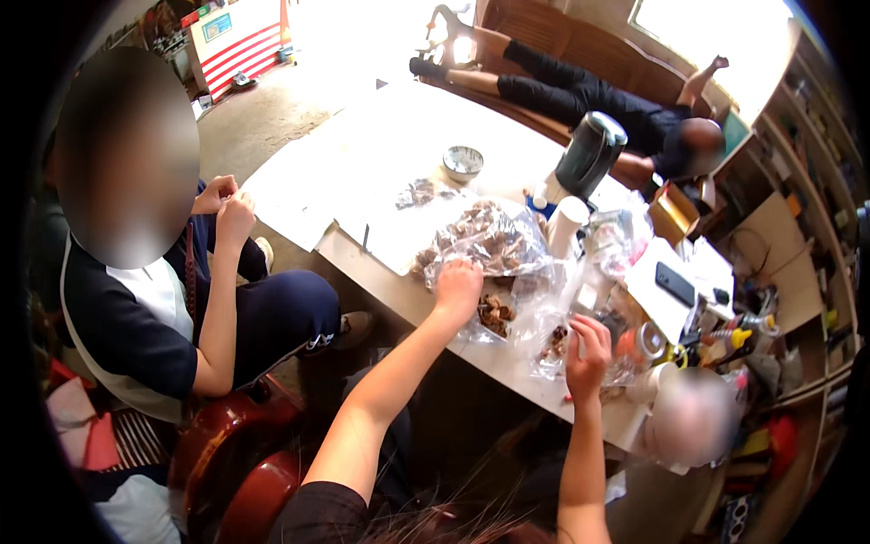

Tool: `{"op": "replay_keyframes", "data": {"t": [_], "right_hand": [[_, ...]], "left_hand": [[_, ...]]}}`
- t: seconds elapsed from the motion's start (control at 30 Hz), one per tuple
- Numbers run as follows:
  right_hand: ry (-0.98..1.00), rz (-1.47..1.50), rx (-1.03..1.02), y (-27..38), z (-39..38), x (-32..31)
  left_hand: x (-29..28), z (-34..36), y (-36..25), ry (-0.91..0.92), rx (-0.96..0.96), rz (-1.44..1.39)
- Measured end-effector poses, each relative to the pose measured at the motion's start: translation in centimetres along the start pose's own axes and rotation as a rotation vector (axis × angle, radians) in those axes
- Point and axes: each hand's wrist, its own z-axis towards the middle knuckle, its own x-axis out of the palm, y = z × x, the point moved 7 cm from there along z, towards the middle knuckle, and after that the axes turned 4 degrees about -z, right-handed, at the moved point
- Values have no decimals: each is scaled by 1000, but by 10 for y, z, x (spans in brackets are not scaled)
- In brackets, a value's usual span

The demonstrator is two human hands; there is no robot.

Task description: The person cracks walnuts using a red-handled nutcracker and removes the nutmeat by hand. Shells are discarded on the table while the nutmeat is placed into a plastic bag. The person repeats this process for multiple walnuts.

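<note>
My left hand (460,288) rests at the near edge of a large clear plastic bag (494,238) full of brown, dried-looking pieces. Its fingers are curled down, and whatever they may hold is hidden. Just below it, a small pile of darker brown pieces (496,315) lies near the table's edge. Farther right, my right hand (589,349) is raised with its fingers apart, and I see nothing held in it. Beside that hand lies a second clear bag (551,354) with brown bits inside.
A patterned bowl (463,163) and a dark kettle (591,154) stand farther back on the white table (362,150). A phone (674,283), jars and bottles crowd the right side. One person (136,299) sits at left with hands together; another (625,104) reclines on a wooden bench behind.
</note>
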Motion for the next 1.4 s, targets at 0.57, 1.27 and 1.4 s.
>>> {"op": "replay_keyframes", "data": {"t": [0.57,1.27,1.4], "right_hand": [[-100,-460,759,-76,-180,-12],[-271,913,1377,-114,-184,-54],[-316,1222,1288,-62,-202,-56]], "left_hand": [[25,-10,6,283,-603,-1609],[-12,-30,-68,593,-509,-1976],[-22,-43,-83,669,-441,-2169]]}}
